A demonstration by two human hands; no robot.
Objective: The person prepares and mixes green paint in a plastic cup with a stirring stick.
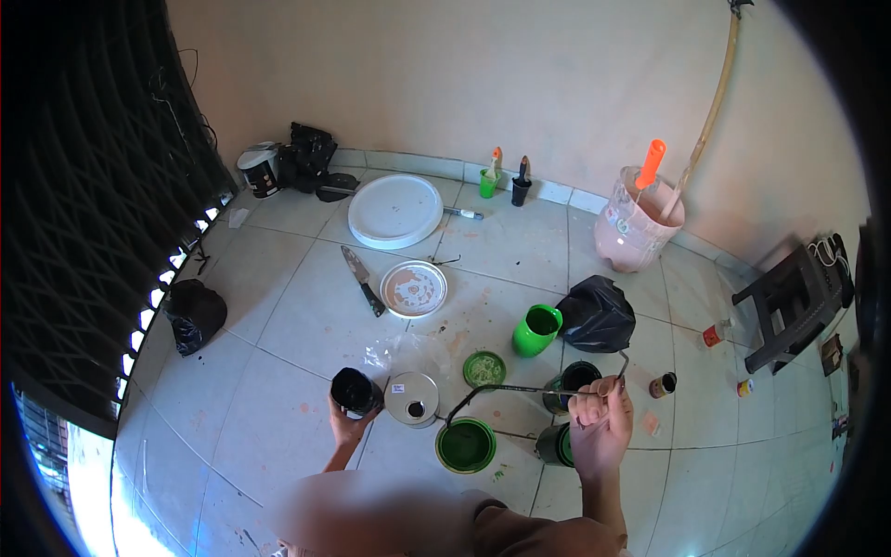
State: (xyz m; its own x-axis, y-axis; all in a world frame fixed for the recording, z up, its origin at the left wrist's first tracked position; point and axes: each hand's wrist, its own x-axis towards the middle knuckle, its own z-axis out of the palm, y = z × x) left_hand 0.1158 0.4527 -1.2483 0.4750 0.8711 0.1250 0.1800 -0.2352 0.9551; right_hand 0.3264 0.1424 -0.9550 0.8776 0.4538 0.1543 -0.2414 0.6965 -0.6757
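My left hand (349,429) is wrapped round a dark container (355,390) with a black inside, beside a closed pale round tin (411,399). My right hand (601,422) grips a thin bent black rod (520,388). The rod's far end reaches left to the edge of an open can of green paint (466,446). Near my right hand stand a dark open can (579,376) and a green-smeared can (555,446), partly hidden by the hand. A green-coated lid (484,369) lies behind the paint can.
Behind are a bright green container (537,330), a black plastic bag (599,314), a knife (362,278) and white lids (396,212). Brushes in small cups (490,183) stand by the wall. A pink bucket (631,227) holds a stick and an orange-handled tool. A dark stool (789,302) is at right.
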